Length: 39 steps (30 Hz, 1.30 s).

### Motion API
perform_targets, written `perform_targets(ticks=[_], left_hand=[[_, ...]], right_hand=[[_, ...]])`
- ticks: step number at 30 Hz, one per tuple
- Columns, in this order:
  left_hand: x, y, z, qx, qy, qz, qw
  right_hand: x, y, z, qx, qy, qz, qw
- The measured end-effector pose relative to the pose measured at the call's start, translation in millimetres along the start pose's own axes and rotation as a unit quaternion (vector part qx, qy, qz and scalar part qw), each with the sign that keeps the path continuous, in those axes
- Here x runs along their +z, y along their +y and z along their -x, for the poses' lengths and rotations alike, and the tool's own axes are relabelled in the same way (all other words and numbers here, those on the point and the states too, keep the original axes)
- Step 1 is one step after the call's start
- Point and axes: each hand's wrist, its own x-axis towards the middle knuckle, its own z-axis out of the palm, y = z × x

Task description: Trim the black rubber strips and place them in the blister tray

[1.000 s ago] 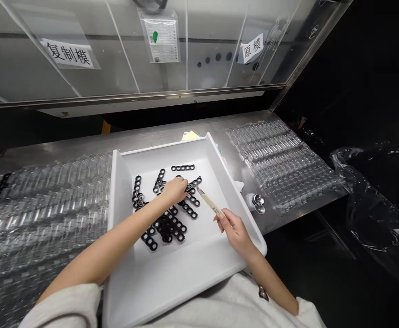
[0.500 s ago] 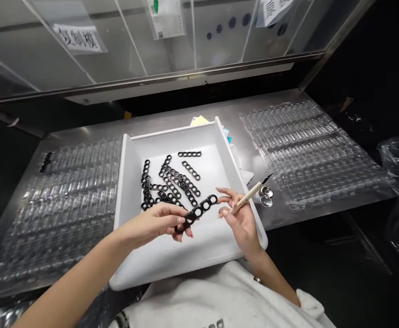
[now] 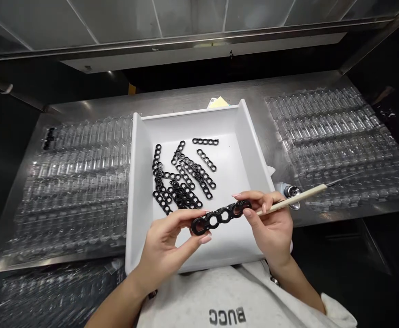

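Observation:
A black strip with a row of round holes (image 3: 224, 215) is held up over the front of a white bin (image 3: 189, 114). My left hand (image 3: 172, 241) pinches its left end between thumb and fingers. At the right end, the thumb and fingers of my right hand (image 3: 271, 223) grip the same strip. A pale-handled tool with a thin dark tip (image 3: 297, 198) also rests in my right hand, its tip pointing up and right. Several similar black strips (image 3: 185, 171) lie in a loose pile inside the bin.
Clear plastic trays lie on the metal table at left (image 3: 79, 182) and right (image 3: 336, 146). A black strip (image 3: 49, 138) sits in the left trays. Right of the bin is a small shiny metal-and-glass item (image 3: 291, 191). Yellow paper (image 3: 219, 102) shows behind the bin.
My right hand has closed onto the strip's right end, still with the tool. The strip is now more level and has been turned. The camera view has shifted.

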Motion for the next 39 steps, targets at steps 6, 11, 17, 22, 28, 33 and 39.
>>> perform_targets(ticks=[6,11,17,22,28,33,39], left_hand=[[-16.6,-2,-2,0.069,0.007,-0.011,0.998],[-32.0,-8,-11,0.055,0.03,0.041,0.997],[-36.8,-21,-24,-0.103,-0.04,0.308,0.945],[-36.6,-23,-22,-0.203,-0.04,0.319,0.925],[-32.5,-24,-22,-0.241,-0.014,0.269,0.932],[-27.3,-18,-23,-0.263,0.064,0.169,0.948],[-29.7,-24,-23,-0.194,-0.022,0.13,0.972]], right_hand=[[17,12,-5,0.032,-0.026,-0.012,0.999],[25,16,-8,0.048,-0.096,-0.014,0.994],[22,17,-15,0.047,-0.213,0.056,0.974],[15,21,-28,0.035,-0.204,0.181,0.962],[20,30,-33,-0.007,-0.3,0.139,0.944],[24,36,-26,-0.013,-0.284,0.125,0.951],[28,34,-29,-0.058,-0.286,0.166,0.942]])
